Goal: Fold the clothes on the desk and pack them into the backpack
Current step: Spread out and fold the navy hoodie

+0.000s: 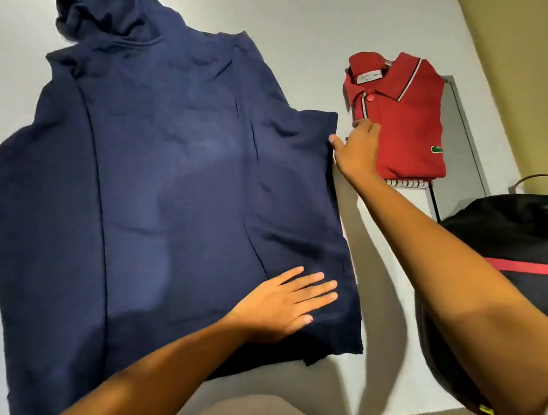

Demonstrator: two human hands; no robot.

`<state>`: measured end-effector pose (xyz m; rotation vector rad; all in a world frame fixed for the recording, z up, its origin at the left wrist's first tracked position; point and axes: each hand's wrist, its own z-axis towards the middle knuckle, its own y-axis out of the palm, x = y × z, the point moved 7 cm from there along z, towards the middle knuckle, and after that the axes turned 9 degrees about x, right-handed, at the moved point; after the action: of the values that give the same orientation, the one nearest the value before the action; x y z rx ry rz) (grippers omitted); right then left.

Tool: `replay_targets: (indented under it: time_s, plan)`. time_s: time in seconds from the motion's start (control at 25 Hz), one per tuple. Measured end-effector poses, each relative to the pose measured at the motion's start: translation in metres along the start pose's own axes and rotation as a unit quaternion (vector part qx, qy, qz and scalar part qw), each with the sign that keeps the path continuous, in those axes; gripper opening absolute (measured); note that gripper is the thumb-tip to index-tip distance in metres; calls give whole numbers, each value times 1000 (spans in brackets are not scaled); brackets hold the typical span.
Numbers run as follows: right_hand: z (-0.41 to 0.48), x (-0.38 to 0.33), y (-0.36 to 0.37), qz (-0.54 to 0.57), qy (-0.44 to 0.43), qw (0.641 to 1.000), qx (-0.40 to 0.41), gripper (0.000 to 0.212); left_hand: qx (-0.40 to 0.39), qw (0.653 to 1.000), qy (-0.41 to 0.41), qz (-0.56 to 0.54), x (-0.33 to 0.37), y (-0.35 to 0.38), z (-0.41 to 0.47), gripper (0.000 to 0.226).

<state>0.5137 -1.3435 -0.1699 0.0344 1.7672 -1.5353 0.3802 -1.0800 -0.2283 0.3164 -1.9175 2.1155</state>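
Two garments are lying in plain sight on the pale desk (288,26), and a third is only partly showing. The navy hoodie (167,166) is lying flat with its hood crumpled at the far end and its right side folded in over the body; its near hem is running out of the bottom of the view.

The left hand (284,305) is pressing flat on the hoodie's near right corner, fingers straight and slightly spread, gripping nothing. The right hand (355,148) is reaching to the far corner of the hoodie's folded right edge. Its thumb is splayed and touching that edge, but the fingers are pointing away and foreshortened, so whether they are curling or pinching cloth cannot be told.

Just right of the hoodie a folded red polo shirt (411,120) is sitting with its collar at the far end. The right hand's fingertips are overlapping its near left edge, contact uncertain. Striped fabric (406,183) is peeking from beneath the polo — its kind cannot be made out.

Further right of the hoodie, a black backpack (520,244) with a red stripe is being cut off by the frame edge and partly hidden behind the right forearm. Whether its opening is unzipped cannot be seen.
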Motion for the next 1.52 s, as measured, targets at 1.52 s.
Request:
replay_targets:
  time_s: [1.52]
  plan:
    - [16,-23,87,-66,-163,978,110,47,4,923,-343,172,-430,-175,191,25]
